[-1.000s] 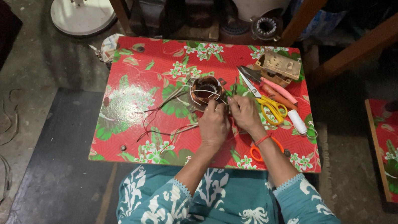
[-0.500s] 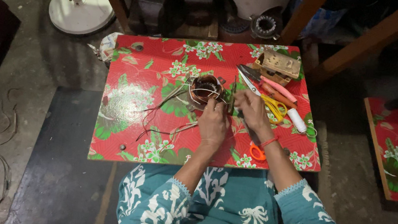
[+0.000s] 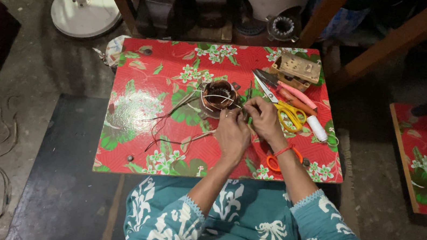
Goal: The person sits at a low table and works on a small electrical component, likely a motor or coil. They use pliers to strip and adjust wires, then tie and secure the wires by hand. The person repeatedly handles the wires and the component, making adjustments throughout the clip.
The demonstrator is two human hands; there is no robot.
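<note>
Right hand (image 3: 263, 119) now closer to round copper-wound coil (image 3: 220, 96), both hands' fingers pinched on thin stiff wires (image 3: 179, 132); left hand (image 3: 232, 133) alongside.

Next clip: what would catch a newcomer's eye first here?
The bright red floral table stands out against the dark floor. At its middle, both hands, left hand and right hand, meet at a copper wire coil with loose wires trailing left. Yellow-handled scissors lie just right of them.
</note>
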